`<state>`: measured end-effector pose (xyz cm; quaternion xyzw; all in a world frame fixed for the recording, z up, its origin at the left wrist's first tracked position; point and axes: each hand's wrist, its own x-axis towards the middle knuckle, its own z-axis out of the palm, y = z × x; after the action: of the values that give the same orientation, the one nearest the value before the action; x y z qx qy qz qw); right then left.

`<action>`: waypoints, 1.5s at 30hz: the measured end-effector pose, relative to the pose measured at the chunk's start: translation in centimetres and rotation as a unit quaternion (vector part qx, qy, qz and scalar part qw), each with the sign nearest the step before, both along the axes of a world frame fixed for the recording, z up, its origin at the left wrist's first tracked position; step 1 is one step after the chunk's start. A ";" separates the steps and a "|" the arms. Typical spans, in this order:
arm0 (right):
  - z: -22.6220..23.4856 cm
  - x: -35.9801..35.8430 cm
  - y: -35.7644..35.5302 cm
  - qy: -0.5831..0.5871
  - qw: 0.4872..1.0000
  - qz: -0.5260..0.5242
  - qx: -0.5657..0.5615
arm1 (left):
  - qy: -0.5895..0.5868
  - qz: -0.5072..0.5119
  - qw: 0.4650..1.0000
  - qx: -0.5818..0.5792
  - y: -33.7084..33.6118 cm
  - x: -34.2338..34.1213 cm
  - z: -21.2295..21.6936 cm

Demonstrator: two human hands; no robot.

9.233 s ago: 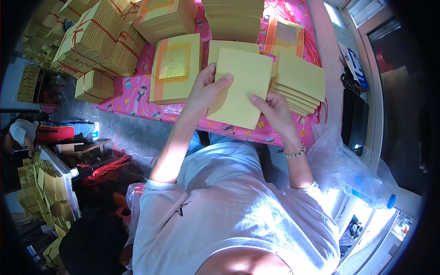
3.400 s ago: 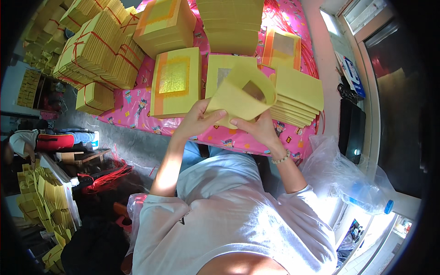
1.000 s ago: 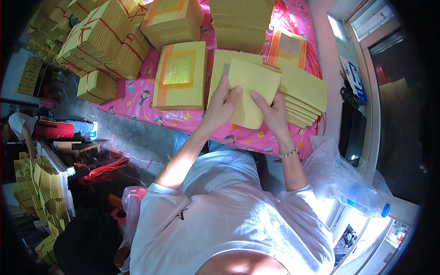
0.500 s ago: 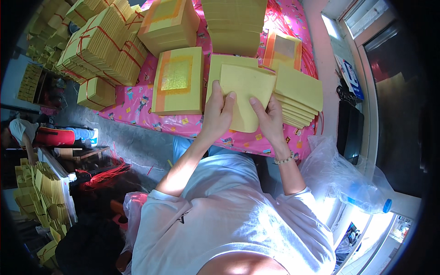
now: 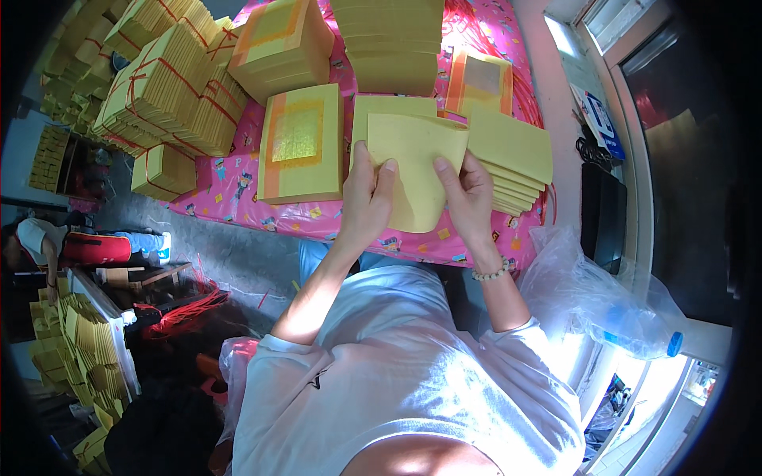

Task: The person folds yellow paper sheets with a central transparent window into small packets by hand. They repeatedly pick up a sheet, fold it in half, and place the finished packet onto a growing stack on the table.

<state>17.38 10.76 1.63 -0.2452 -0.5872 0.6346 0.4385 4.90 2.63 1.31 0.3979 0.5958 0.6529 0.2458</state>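
The left hand (image 5: 367,194) and right hand (image 5: 470,190), nearly closed, pinch opposite edges of bent yellow paper (image 5: 417,163) at twelve o'clock above the desk (image 5: 305,218), likely steadying its curve; a fanned stack (image 5: 514,151) sits at one o'clock, seemingly for reach.

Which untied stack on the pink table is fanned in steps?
The plain yellow stack right of the right hand; its edges are staggered, the others look squarer.
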 end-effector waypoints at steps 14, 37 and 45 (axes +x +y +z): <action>-0.3 1.4 2.4 -0.026 0.999 -0.046 0.014 | 0.018 -0.018 0.998 -0.052 -0.3 -0.8 -1.5; -0.6 1.6 1.1 -0.176 0.966 0.141 -0.127 | -0.136 -0.080 0.983 -0.094 1.6 -3.2 -1.6; -2.0 2.0 1.3 -0.180 0.965 0.149 -0.116 | -0.157 -0.078 0.983 -0.056 2.1 -3.0 -0.9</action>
<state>19.42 12.04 -0.36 -0.3144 -0.6088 0.7021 0.1940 1.89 4.76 0.46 0.3211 0.5526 0.6520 0.4081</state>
